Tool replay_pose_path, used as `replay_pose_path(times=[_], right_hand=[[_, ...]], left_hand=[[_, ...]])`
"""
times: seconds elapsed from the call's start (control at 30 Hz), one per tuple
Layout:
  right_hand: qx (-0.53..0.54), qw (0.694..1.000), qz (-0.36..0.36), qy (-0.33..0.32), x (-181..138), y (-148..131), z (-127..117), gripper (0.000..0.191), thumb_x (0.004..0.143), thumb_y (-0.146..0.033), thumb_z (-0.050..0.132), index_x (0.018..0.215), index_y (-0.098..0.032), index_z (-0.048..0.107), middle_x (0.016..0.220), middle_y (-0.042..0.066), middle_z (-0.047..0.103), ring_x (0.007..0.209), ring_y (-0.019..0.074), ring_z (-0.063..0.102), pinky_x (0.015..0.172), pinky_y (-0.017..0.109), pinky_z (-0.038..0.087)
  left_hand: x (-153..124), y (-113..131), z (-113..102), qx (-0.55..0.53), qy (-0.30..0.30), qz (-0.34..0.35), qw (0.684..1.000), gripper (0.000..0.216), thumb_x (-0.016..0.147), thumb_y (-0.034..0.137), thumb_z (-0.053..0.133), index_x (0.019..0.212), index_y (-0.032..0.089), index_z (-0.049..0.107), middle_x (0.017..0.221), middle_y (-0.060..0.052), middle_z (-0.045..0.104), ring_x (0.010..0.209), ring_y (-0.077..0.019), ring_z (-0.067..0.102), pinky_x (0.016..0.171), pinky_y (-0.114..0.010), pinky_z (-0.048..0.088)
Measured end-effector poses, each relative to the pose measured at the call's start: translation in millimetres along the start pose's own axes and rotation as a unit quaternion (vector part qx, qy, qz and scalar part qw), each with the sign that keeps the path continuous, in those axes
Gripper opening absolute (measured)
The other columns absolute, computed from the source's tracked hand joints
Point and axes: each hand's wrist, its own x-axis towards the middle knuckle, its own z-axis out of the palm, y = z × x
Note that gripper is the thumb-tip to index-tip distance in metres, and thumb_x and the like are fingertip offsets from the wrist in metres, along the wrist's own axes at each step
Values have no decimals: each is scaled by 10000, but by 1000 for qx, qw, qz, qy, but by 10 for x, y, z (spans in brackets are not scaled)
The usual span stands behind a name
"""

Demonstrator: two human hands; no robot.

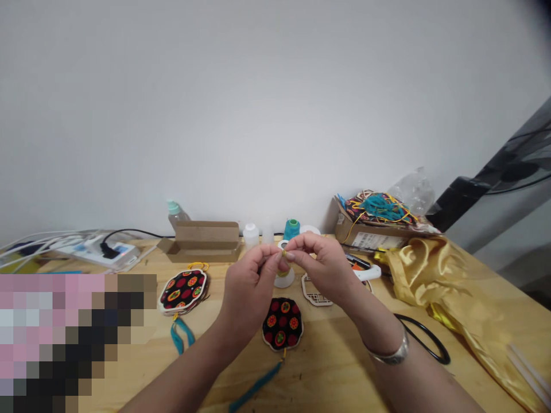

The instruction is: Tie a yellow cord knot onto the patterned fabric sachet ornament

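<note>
My left hand and my right hand meet fingertip to fingertip above the table. Both are closed in a pinch on a short bit of yellow cord, mostly hidden by the fingers. Right behind and below them stands a white-based thread spool, partly covered. Under my hands lies a black fabric pendant with red and orange patterns, and a teal tassel trails from it. A similar pendant lies to the left. Close to my right wrist is a wooden lattice frame.
An open cardboard box, a white bottle and a teal thread spool stand along the wall. At right are a filled carton, a white-handled tool, gold satin cloth and a black loop. A power strip lies left.
</note>
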Motion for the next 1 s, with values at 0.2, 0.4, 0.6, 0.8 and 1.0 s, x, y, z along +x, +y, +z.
replay_pose_path(times=[0.2, 0.4, 0.6, 0.8, 1.0], right_hand=[[-24, 999, -28, 20, -18, 12, 7, 87, 760, -142, 558, 732, -179, 631, 681, -18, 639, 642, 97, 556, 609, 213, 412], [-65, 995, -76, 31, -28, 23, 13, 106, 770, -140, 561, 707, -193, 626, 685, -28, 637, 668, 96, 558, 638, 222, 399], [-78, 994, -76, 11, -48, 31, 28, 115, 790, -144, 532, 713, -188, 604, 674, -26, 620, 654, 99, 537, 627, 233, 379], [-82, 995, -63, -3, -44, 25, 37, 135, 818, -150, 477, 714, -185, 555, 677, -25, 585, 646, 100, 509, 621, 235, 363], [-86, 995, -43, 11, -36, 32, 37, 109, 818, -153, 473, 736, -183, 539, 657, -30, 549, 633, 98, 486, 603, 226, 351]], left_hand=[[9, -13, 3, 10, 7, 13, 1000, 141, 828, 262, 487, 771, 197, 599, 643, 37, 638, 473, -77, 460, 399, -171, 299], [16, -16, 0, 16, 13, 22, 1000, 130, 825, 234, 490, 766, 191, 598, 643, 38, 638, 496, -75, 487, 417, -163, 320], [17, -8, 7, 9, 14, 21, 1000, 130, 824, 224, 492, 762, 189, 600, 638, 37, 636, 512, -79, 500, 430, -165, 331], [21, -2, 12, -3, 11, 13, 1000, 141, 826, 226, 495, 740, 190, 602, 628, 42, 623, 506, -71, 482, 434, -160, 327], [34, 15, 22, -23, 0, -16, 1000, 157, 822, 247, 498, 724, 185, 603, 631, 31, 617, 474, -66, 441, 388, -159, 284]])
